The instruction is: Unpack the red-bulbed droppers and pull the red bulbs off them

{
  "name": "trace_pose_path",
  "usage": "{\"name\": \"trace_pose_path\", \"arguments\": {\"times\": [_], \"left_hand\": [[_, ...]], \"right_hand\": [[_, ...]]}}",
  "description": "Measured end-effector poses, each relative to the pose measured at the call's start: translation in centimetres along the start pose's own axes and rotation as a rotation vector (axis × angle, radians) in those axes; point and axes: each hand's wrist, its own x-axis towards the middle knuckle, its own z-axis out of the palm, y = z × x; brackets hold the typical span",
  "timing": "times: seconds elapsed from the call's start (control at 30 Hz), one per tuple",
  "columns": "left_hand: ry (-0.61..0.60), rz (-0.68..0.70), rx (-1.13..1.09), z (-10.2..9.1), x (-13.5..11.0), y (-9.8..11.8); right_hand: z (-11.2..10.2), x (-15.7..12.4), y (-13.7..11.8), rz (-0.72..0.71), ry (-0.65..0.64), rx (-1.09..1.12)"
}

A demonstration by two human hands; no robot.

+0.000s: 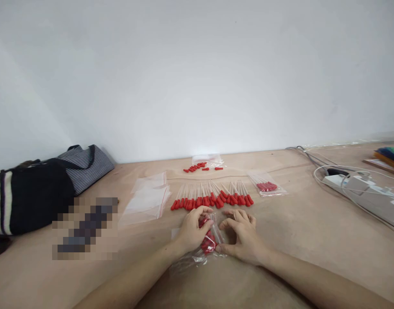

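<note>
A clear zip bag [209,244] with red-bulbed droppers inside lies on the table between my hands. My left hand [195,229] is closed over the bag's left side, thumb and fingers curled round the red bulbs. On the other side, my right hand [242,236] has its fingers curved and apart, and its thumb tip is at the bag's right edge. Just beyond both hands runs a row of loose droppers [212,199], red bulbs toward me and thin clear tubes pointing away.
Flat clear zip bags [145,201] lie left of the row. To its right is a filled dropper bag [267,184]. More red bulbs [195,167] lie near the wall. Dark bags [39,197] stand at left; a power strip [364,193] with cables is at right.
</note>
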Motion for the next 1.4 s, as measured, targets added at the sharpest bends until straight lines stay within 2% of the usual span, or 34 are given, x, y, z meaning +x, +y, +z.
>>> {"name": "trace_pose_path", "arguments": {"times": [0.1, 0.2, 0.27, 0.4, 0.47, 0.7, 0.93, 1.13, 1.4], "left_hand": [[-0.024, -0.017, -0.165, -0.1, -0.1, 0.1], [-0.043, 0.002, -0.181, -0.4, 0.0, 0.0], [-0.053, 0.075, -0.07, -0.6, -0.1, 0.0], [-0.137, 0.443, 0.357, -1.2, -0.1, 0.7], [-0.196, 0.584, 0.518, -1.5, 0.2, 1.0], [-0.245, 0.769, 0.674, -1.8, 1.9, 0.6], [-0.26, 0.88, 0.744, -1.5, 2.0, 0.0], [-0.233, 0.85, 0.715, -1.5, 1.8, -0.3], [-0.238, 0.818, 0.643, -1.5, 1.6, -0.3]], "right_hand": [[0.1, 0.1, -0.1, -0.011, -0.015, 0.048], [0.2, 0.2, -0.3, -0.005, -0.011, 0.087], [0.3, 0.2, -0.4, 0.001, 0.005, 0.094], [0.5, 0.1, -0.3, -0.033, 0.068, 0.071], [0.6, 0.1, -0.3, -0.068, 0.11, 0.06], [0.8, -0.1, -0.2, -0.144, 0.197, 0.005], [0.6, -0.1, -0.2, -0.211, 0.186, 0.015], [-0.5, 0.5, 1.1, -0.383, 0.141, 0.03], [-0.5, 0.9, 1.3, -0.686, 0.291, -0.098]]}}
